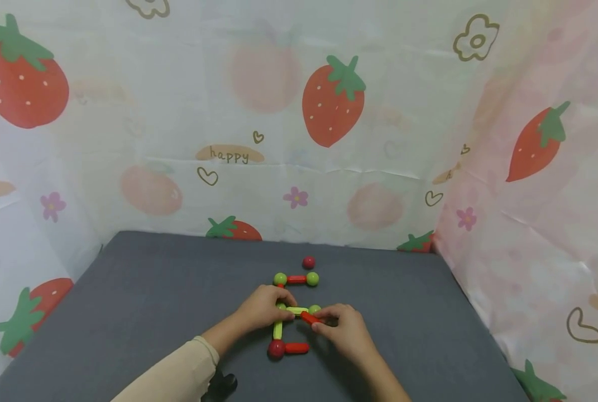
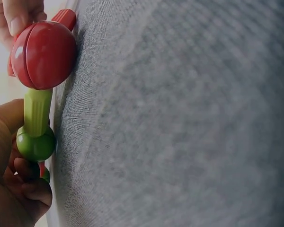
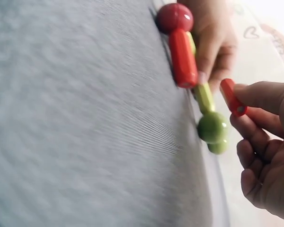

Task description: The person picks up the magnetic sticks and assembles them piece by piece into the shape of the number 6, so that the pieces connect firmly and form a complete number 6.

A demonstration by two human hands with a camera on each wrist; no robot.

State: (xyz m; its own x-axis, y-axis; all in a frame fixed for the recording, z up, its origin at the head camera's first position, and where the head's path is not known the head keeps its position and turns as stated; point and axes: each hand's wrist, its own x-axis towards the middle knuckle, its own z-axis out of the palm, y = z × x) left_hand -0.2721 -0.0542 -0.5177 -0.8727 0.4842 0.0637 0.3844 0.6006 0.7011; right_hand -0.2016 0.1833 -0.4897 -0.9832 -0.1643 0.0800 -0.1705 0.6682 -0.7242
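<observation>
A flat E-like figure of toy building rods and balls lies on the dark cloth. Its spine runs from a green ball [image 1: 280,278] to a dark red ball [image 1: 276,349], with a yellow-green rod [image 1: 277,330] in the near half. My left hand [image 1: 264,308] grips the figure at the middle joint, fingers curled about the green ball [image 2: 35,143] there. A yellow-green crossbar [image 1: 297,310] reaches right to another green ball [image 1: 314,309]. My right hand [image 1: 346,329] pinches a loose red rod [image 3: 232,97] between thumb and fingers, close to that crossbar's end.
One loose red ball [image 1: 309,262] lies beyond the figure. A far red rod [image 1: 296,279] and a near red rod [image 1: 297,348] stick out rightward. Some black object [image 1: 223,385] sits by the left sleeve. Printed cloth walls [image 1: 278,184] enclose the table [image 1: 404,296].
</observation>
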